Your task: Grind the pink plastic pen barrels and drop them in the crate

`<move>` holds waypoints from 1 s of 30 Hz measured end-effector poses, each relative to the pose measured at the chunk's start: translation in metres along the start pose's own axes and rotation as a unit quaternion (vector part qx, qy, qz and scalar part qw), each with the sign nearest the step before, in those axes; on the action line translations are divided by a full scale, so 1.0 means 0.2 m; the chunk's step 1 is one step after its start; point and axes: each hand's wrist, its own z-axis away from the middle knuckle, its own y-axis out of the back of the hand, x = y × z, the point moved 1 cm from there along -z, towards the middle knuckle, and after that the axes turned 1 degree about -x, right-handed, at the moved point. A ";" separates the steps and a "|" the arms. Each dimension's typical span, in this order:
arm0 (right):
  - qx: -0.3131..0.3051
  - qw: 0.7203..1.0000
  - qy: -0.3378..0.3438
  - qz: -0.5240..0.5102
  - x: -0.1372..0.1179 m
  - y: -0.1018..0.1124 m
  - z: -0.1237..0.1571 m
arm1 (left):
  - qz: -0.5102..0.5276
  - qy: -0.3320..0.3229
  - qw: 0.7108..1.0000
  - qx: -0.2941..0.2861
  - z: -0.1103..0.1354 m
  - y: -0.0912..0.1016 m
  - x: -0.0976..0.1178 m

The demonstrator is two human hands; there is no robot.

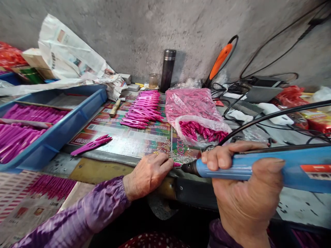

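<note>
My right hand (pixel 245 193) is wrapped round a blue corded hand tool (pixel 271 168), its dark tip pointing left. Just off that tip, my left hand (pixel 148 172) pinches a small pink piece (pixel 177 164) at the front edge of the bench. Tiny beads (pixel 178 151) lie scattered on the printed sheet behind it. A loose pink piece (pixel 91 144) rests to the left on the sheet. A neat stack of pink pieces (pixel 143 108) lies further back, beside a clear bag of pink pieces (pixel 196 113).
A blue tray (pixel 77 113) full of pink pieces stands at left, newspaper (pixel 69 55) behind it. A dark flask (pixel 168 69), a small jar (pixel 153 80), an orange-handled tool (pixel 219 60) and tangled black cables (pixel 258 82) line the concrete wall. More pink pieces (pixel 49 186) lie on paper lower left.
</note>
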 end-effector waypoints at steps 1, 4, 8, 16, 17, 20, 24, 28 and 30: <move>-0.001 1.000 0.000 0.000 0.00 0.00 0.00 | -0.002 0.004 1.000 -0.003 0.00 0.00 0.00; -0.001 1.000 -0.002 0.001 0.00 0.00 0.01 | 0.005 0.014 1.000 0.007 0.01 -0.02 0.00; -0.006 1.000 -0.003 -0.001 -0.02 0.00 0.02 | 0.014 0.021 0.999 0.037 0.02 -0.03 -0.01; -0.015 1.000 -0.003 -0.013 -0.02 0.00 0.02 | 0.012 0.020 0.998 0.051 0.01 -0.02 -0.01; -0.018 1.000 -0.003 -0.014 -0.02 0.00 0.03 | 0.007 0.021 0.999 0.048 0.01 -0.02 -0.01; -0.022 1.000 -0.008 -0.016 -0.03 -0.01 0.03 | -0.009 0.024 0.999 0.033 0.00 -0.02 -0.01; -0.028 1.000 0.005 -0.011 -0.04 -0.02 0.04 | -0.006 0.022 1.000 0.020 0.01 -0.02 -0.02; -0.033 0.999 0.023 0.000 -0.05 -0.02 0.05 | 0.072 0.074 0.994 0.040 0.02 -0.02 -0.01; -0.039 0.999 0.021 -0.001 -0.07 -0.02 0.06 | 0.135 0.114 0.981 0.074 0.03 0.01 0.01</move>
